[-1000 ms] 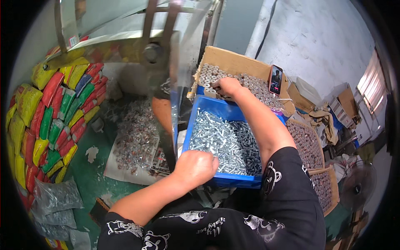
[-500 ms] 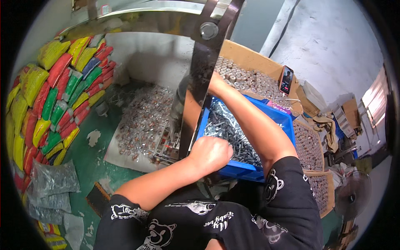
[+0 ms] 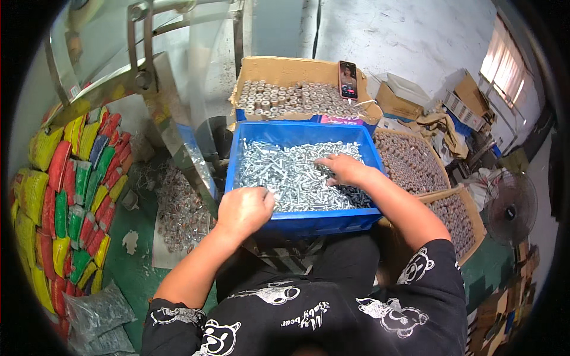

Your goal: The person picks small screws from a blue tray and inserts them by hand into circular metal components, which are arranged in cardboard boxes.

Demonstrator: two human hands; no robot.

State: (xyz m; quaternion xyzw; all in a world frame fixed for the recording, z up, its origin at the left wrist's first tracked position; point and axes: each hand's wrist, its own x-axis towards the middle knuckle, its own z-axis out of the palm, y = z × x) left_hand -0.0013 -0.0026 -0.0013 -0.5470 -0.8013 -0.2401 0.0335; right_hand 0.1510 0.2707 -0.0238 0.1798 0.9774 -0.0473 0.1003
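Note:
A blue plastic bin [image 3: 309, 221] sits in front of me, filled with silvery screws [image 3: 279, 175]. My left hand [image 3: 244, 209] is curled into a fist over the bin's near left corner, touching the screws; whatever is inside the fist is hidden. My right hand [image 3: 343, 169] lies flat on the screw pile toward the right side, fingers spread. Both forearms come up from the lower edge, over my black printed shirt.
Behind the bin a cardboard box [image 3: 297, 68] holds several metal cylinders, with a phone [image 3: 348, 79] propped on it. More boxes of brown parts [image 3: 409, 160] stand right. A metal machine frame [image 3: 178, 148], bagged parts [image 3: 178, 204], coloured sacks [image 3: 71, 190] lie left; a fan [image 3: 509, 207] stands at the right.
My right hand has drawn back from the far cardboard box onto the screws in the blue bin. My left fist stayed at the bin's near left corner. My head turned.

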